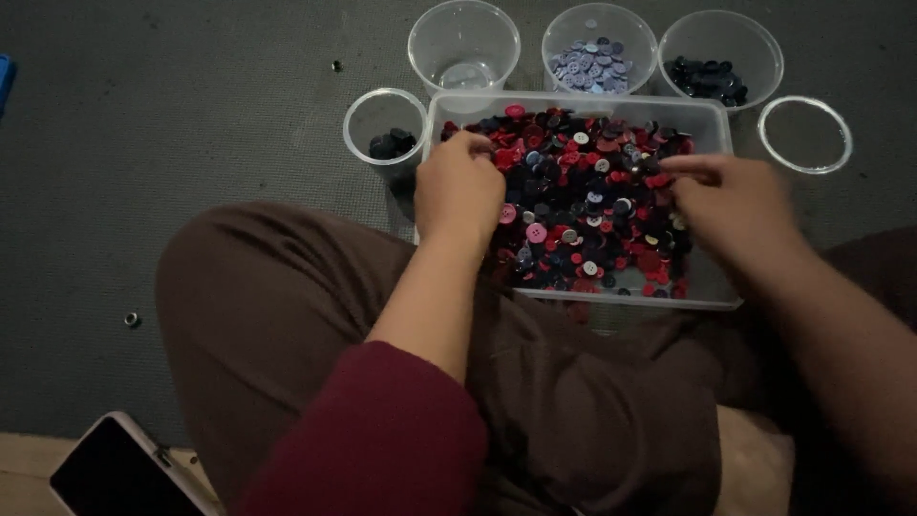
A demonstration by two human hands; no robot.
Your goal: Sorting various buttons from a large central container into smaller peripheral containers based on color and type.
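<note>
A clear rectangular plastic tub [712, 119] rests against my lap, filled with many red, dark blue, pink and white buttons [583, 205]. My left hand [458, 186] lies knuckles-up on the tub's left side, fingertips curled into the buttons near the far left corner. My right hand [735, 201] reaches in from the right, fingers pinched together on the buttons at the tub's right side. Whether either hand holds a button is hidden by the fingers.
Clear round cups stand beyond the tub: one empty [464, 43], one with pale lilac buttons [598, 43], one with dark buttons [720, 57], a small one with dark buttons [385, 124]. An empty round lid [804, 134] lies right. A phone [119, 473] lies bottom left on the grey mat.
</note>
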